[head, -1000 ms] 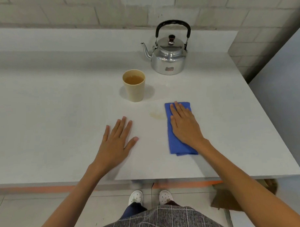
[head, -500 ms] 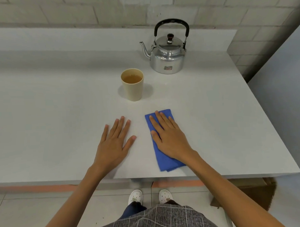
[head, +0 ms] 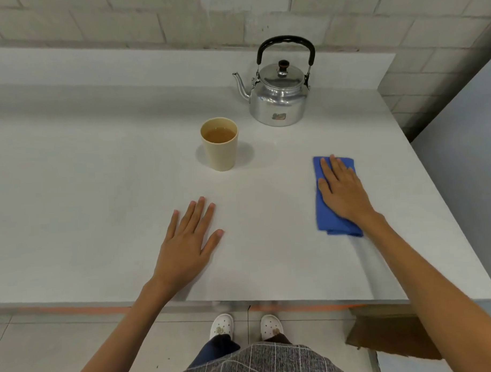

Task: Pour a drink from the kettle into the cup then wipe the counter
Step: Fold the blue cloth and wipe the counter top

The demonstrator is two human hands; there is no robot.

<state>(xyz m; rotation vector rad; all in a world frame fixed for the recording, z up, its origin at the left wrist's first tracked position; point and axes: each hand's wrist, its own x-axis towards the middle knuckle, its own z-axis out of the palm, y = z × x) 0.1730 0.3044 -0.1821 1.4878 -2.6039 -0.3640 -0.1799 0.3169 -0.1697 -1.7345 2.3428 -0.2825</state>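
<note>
The right hand (head: 343, 192) is lying palm down on the folded blue cloth (head: 334, 199), its grip spread flat with fingers extended, pressing the cloth against the worktop (head: 86, 191) toward the right side. The left hand (head: 186, 243) is resting flat on the bare worktop near the front edge, grip likewise spread and holding nothing. The beige cup (head: 220, 145) is standing upright behind the left hand, containing an amber drink. The metal kettle (head: 279, 98) is sitting upright behind and to the right of the cup, apart from it, lid on, spout pointing left
</note>
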